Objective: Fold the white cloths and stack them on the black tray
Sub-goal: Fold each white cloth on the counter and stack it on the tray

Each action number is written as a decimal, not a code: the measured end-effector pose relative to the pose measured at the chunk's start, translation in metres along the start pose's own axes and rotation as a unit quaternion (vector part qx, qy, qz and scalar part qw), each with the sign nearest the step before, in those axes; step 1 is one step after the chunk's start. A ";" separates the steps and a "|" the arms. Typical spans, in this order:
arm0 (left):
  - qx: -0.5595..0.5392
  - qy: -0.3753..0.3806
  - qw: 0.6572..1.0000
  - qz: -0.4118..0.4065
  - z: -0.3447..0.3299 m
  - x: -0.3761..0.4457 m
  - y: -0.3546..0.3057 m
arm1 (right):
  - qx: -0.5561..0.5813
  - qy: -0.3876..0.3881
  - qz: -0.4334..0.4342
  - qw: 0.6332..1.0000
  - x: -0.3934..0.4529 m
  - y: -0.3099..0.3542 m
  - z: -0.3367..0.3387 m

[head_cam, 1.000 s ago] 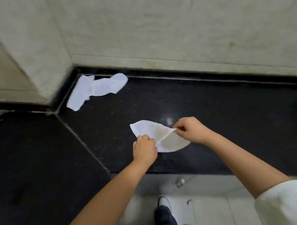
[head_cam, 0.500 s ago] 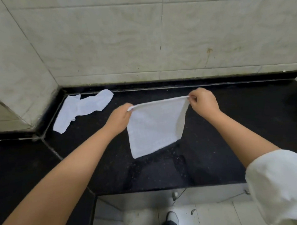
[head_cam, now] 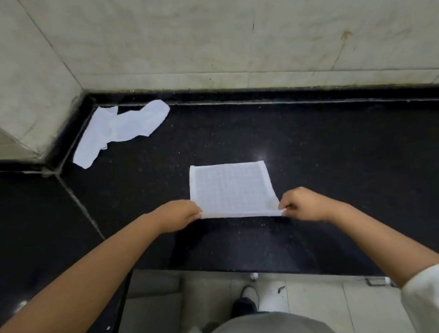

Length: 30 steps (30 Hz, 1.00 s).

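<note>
A white cloth (head_cam: 230,187) lies spread flat on the black stone counter (head_cam: 339,161), roughly square. My left hand (head_cam: 180,214) pinches its near left corner and my right hand (head_cam: 303,204) pinches its near right corner, with the near edge lifted slightly between them. Several crumpled white cloths (head_cam: 121,129) lie in a loose heap in the back left corner of the counter. No separate tray shows in view.
Pale tiled walls (head_cam: 208,41) rise behind and to the left of the counter. The counter's front edge (head_cam: 243,269) runs just below my arms. Beneath it are a tiled floor and a dark shoe (head_cam: 244,305).
The cloth was bunched between my hands, then held up hanging from its top edge; now it lies flat on the counter with my hands at its near corners.
</note>
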State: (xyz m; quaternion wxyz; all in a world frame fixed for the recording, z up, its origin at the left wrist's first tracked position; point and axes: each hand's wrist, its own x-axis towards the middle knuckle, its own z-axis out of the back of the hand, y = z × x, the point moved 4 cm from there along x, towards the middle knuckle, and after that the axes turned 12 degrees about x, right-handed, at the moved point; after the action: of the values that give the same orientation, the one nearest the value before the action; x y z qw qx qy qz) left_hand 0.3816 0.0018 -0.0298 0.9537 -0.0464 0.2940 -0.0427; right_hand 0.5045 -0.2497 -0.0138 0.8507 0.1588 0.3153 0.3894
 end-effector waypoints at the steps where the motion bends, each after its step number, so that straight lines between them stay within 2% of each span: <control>1: -0.030 0.040 0.999 0.000 -0.009 0.004 0.000 | 0.014 0.028 -0.011 0.999 0.003 -0.005 -0.006; 3: -0.076 0.095 0.993 0.006 -0.018 0.009 0.000 | 0.043 0.057 -0.026 0.997 0.010 -0.011 -0.010; 5: -0.122 0.094 0.988 0.025 -0.016 0.017 0.006 | 0.060 0.050 -0.036 0.996 0.022 -0.015 -0.004; 7: -0.173 0.025 0.983 0.061 -0.005 0.028 0.017 | 0.076 0.009 -0.047 0.996 0.037 -0.017 0.007; 10: -0.246 -0.123 0.953 0.128 0.013 0.046 0.035 | 0.100 -0.089 -0.070 0.988 0.065 -0.024 0.024; 12: -0.239 -0.169 0.941 0.171 0.020 0.058 0.042 | 0.094 -0.128 -0.089 0.983 0.083 -0.027 0.031; 14: -0.217 -0.187 0.938 0.193 0.024 0.071 0.046 | 0.080 -0.133 -0.115 0.981 0.097 -0.031 0.032; 19: -0.150 -0.217 0.947 0.182 0.024 0.097 0.054 | 0.073 -0.118 -0.165 0.977 0.120 -0.046 0.026; 23: -0.111 -0.226 0.950 0.185 0.019 0.104 0.057 | 0.074 -0.139 -0.147 0.977 0.126 -0.047 0.025; 30: -0.155 -0.249 0.940 0.175 0.015 0.101 0.067 | 0.101 -0.175 -0.092 0.975 0.127 -0.038 0.026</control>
State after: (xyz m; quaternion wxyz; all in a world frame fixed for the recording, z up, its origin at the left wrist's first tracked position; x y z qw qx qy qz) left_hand 0.4774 0.0582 -0.0812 0.9699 -0.1502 0.0537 0.1839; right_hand 0.6069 -0.1781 -0.0662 0.9046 0.2794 0.2124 0.2419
